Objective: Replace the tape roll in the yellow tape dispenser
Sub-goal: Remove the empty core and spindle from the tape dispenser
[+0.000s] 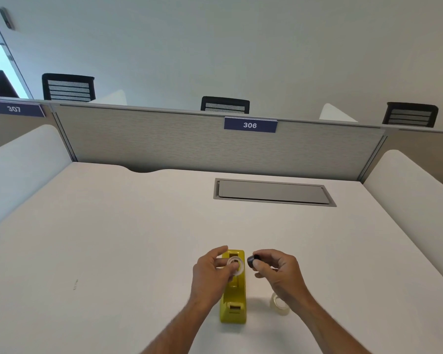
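Left hand [213,270]: fingers and thumb pinch a nearly spent tape roll [235,264], little more than a pale ring, held just above the dispenser, lower centre of the frame.
Right hand [276,270]: thumb and fingertips pinch the dark spindle core [252,260], just right of the ring and apart from it.
Yellow tape dispenser [232,306]: stands on the white desk [118,246] between the two wrists, lengthways up the frame; the roll cradle appears vacant, partly hidden behind the left hand.
Fresh clear tape roll [279,305]: lies on the desk just right of the dispenser, below the right wrist, untouched.
Step in hand (judged): core and spent ring are separated; the ring is to be set aside and the core seated in the fresh roll.
Method: put the ring down well apart from the fresh roll to avoid confusing them. Press the core squarely into the fresh roll's bore until its ends protrude evenly. Orientation of the tape's free end cannot be read here; check that it feeds toward the cutter before lowering the core ends into the cradle slots.
Risk: a tilted core may jam in the slots.
Background: grey partition labelled 306 [250,125], upper centre; recessed cable hatch [273,191] mid frame.
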Demonstrator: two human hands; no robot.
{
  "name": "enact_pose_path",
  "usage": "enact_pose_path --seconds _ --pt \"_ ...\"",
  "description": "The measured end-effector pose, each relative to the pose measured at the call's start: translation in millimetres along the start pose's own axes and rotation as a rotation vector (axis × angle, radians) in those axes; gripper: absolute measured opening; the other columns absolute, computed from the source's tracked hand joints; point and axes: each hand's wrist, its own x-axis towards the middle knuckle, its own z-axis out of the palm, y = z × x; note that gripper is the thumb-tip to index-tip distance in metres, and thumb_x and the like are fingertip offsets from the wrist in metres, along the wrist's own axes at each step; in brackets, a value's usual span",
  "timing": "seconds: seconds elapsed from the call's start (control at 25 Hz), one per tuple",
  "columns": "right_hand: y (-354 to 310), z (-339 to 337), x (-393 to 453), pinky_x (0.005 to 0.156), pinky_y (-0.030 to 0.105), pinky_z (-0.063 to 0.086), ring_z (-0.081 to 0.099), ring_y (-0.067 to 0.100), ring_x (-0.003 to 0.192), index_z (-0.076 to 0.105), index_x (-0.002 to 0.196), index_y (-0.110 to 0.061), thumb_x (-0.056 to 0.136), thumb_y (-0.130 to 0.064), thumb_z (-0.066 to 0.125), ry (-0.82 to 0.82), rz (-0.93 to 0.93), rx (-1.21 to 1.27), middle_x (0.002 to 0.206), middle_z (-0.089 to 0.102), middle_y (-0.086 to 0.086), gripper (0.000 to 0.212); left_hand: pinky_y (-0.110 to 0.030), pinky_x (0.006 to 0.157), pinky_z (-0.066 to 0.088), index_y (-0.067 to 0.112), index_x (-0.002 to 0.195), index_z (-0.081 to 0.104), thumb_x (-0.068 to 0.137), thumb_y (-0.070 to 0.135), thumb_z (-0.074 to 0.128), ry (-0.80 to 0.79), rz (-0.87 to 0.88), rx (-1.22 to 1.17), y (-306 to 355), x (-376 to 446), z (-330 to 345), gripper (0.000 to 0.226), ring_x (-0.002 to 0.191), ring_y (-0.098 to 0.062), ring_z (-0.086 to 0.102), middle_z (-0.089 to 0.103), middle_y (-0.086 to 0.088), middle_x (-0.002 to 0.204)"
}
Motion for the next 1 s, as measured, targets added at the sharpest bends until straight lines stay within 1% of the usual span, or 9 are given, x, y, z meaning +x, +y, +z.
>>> enact_pose_path --seconds 0.16,0.28,0.4,0.56,0.68,0.76,0.88,0.92,1.0 --pt "-4.1 5.5 4.1 0.083 0.036 0.060 0.066 0.014 0.107 0.080 0.089 -0.015 0.085 -0.022 0.069 -0.140 0.083 0.082 0.117 0.069 -0.006 0.014 -0.038 0.081 0.063 0.033 0.126 0.061 0.080 0.019 0.082 -0.020 0.031 0.001 1.8 -1.6 2.8 0.053 0.087 -0.015 0.075 0.076 0.006 0.106" --pt "-5.9 9.8 4.9 0.089 0.043 0.058 0.069 0.024 0.102 0.078 0.096 -0.010 0.092 -0.014 0.064 -0.211 0.174 0.172 0.112 0.073 0.009 0.015 -0.028 0.080 0.062 0.036 0.126 0.062 0.084 0.019 0.079 -0.068 0.120 0.060 0.9 -4.7 2.6 0.049 0.085 -0.010 0.075 0.072 0.015 0.111" --pt "-7.7 14.1 3.9 0.084 0.044 0.059 0.070 0.032 0.094 0.076 0.096 -0.003 0.092 -0.006 0.062 -0.207 0.200 0.247 0.099 0.074 0.022 0.015 -0.018 0.075 0.059 0.035 0.122 0.066 0.082 0.015 0.079 -0.130 0.171 0.090 -0.8 -7.3 1.0 0.046 0.081 -0.005 0.074 0.072 0.017 0.112" --pt "-5.8 15.2 3.1 0.083 0.046 0.060 0.071 0.035 0.094 0.077 0.094 -0.004 0.089 -0.004 0.063 -0.165 0.173 0.251 0.096 0.076 0.021 0.015 -0.024 0.081 0.060 0.033 0.117 0.071 0.073 0.019 0.086 -0.162 0.266 0.136 -2.6 -9.2 2.1 0.049 0.095 -0.004 0.071 0.075 0.015 0.104" --pt "-4.2 15.6 2.2 0.082 0.040 0.060 0.072 0.034 0.096 0.077 0.098 -0.007 0.088 -0.007 0.067 -0.169 0.151 0.277 0.098 0.076 0.018 0.014 -0.030 0.086 0.060 0.032 0.116 0.072 0.080 0.018 0.081 -0.101 0.330 0.171 -2.9 -7.9 3.0 0.040 0.110 -0.006 0.065 0.072 0.015 0.117" --pt "-4.2 15.1 2.6 0.082 0.037 0.060 0.072 0.031 0.097 0.077 0.100 -0.009 0.087 -0.012 0.071 -0.180 0.142 0.298 0.100 0.076 0.016 0.015 -0.026 0.090 0.058 0.030 0.122 0.070 0.083 0.021 0.079 -0.075 0.367 0.228 -2.4 -8.0 3.4 0.041 0.115 -0.003 0.061 0.066 0.018 0.126" --pt "-3.5 10.6 5.2 0.079 0.035 0.060 0.072 0.027 0.095 0.077 0.100 -0.009 0.083 -0.019 0.075 -0.167 0.151 0.313 0.099 0.077 0.014 0.020 -0.017 0.082 0.056 0.048 0.112 0.068 0.081 0.022 0.081 -0.047 0.396 0.220 1.0 -7.2 1.0 0.042 0.104 0.002 0.064 0.066 0.039 0.106" --pt "-2.1 8.1 6.6 0.075 0.033 0.060 0.073 0.026 0.093 0.078 0.096 -0.010 0.082 -0.016 0.076 -0.110 0.163 0.286 0.096 0.077 0.012 0.016 -0.017 0.079 0.056 0.054 0.104 0.069 0.079 0.021 0.082 -0.042 0.379 0.203 0.8 -6.0 0.1 0.043 0.099 0.001 0.066 0.068 0.037 0.100" --pt "4.9 1.4 10.7 0.067 0.028 0.059 0.074 0.024 0.087 0.079 0.087 -0.012 0.081 -0.004 0.075 0.066 0.192 0.153 0.089 0.079 0.007 0.011 -0.020 0.076 0.058 0.048 0.104 0.071 0.077 0.022 0.084 -0.019 0.309 0.168 -2.9 -2.2 -2.2 0.039 0.093 -0.002 0.069 0.073 0.024 0.098"
